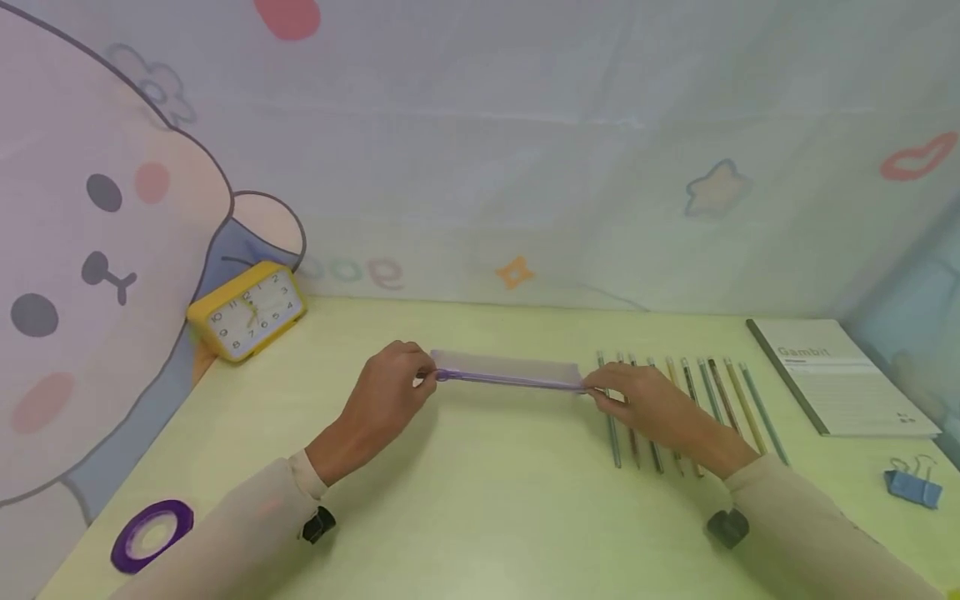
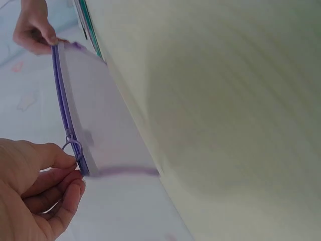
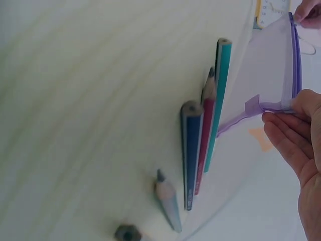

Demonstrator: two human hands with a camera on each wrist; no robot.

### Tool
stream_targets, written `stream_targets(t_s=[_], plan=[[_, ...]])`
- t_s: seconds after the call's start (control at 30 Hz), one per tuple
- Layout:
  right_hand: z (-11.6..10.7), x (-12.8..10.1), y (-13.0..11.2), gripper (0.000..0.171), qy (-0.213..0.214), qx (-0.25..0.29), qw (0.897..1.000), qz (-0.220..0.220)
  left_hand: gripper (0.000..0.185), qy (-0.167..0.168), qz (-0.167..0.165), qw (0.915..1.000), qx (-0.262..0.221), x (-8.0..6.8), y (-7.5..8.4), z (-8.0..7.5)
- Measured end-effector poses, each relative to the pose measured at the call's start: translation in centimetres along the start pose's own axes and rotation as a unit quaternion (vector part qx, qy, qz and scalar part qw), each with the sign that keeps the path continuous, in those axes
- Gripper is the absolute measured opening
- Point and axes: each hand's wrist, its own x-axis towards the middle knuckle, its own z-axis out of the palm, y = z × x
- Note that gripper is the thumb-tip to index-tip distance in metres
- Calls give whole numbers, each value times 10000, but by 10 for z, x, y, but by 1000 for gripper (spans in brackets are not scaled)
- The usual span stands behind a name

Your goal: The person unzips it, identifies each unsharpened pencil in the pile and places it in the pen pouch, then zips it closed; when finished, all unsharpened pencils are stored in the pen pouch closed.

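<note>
While the translucent pencil pouch (image 1: pixel 510 369) stands on its long edge on the pale green table (image 1: pixel 480 500), both hands hold it at its ends. The left hand (image 1: pixel 390 392) pinches the ring pull (image 2: pixel 71 148) of the purple zipper at the left end, and the right hand (image 1: pixel 645 404) pinches the right end. Just right of the pouch lies a row of pencils (image 1: pixel 690 408), partly under the right hand. A yellow clock (image 1: pixel 247 310) stands at the far left.
</note>
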Motion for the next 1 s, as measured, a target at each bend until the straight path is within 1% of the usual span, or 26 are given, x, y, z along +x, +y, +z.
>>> stream_targets(t_s=[0.1,0.17,0.23,0.3,0.33,0.4,0.47,0.53,0.63,0.7,0.73,0.83,0.93,1.0], plan=[[-1,-3,7,22,185,1,9998,-77,5,26,-234,9997,58,0,-16,-9],[-2,-4,10,24,318,56,9992,-215,7,32,-338,9994,41,-1,-24,-14],[-3,-4,11,24,382,78,9988,-303,7,25,-410,9992,25,0,-29,-17],[-4,-3,10,24,388,165,9987,-293,8,-41,-478,9988,-25,0,-30,-18],[-4,-2,9,24,404,188,9985,-331,8,-102,-527,9985,-60,0,-30,-18],[-5,-1,8,24,391,298,9984,-273,9,-287,-643,9974,-160,-1,-30,-21],[-6,0,7,24,371,400,9983,-214,10,-586,-722,9951,-336,-2,-30,-26],[-7,2,7,24,359,453,9981,-205,10,-957,-728,9914,-520,-2,-29,-32],[-8,3,8,25,362,428,9981,-266,10,-1547,-596,9834,-736,-3,-23,-38],[-7,3,8,25,329,430,9982,-268,10,-1764,-440,9802,-787,-2,-16,-39],[-6,3,8,24,313,441,9982,-263,9,-1808,-356,9799,-767,-2,-11,-37],[-4,2,8,22,228,494,9984,-182,4,-1719,35,9829,-661,2,3,-28],[-3,1,8,21,229,517,9983,-152,17,-1618,469,9844,-501,9,14,-13],[-3,1,8,21,260,505,9983,-159,25,-1648,742,9823,-500,15,19,-2]])
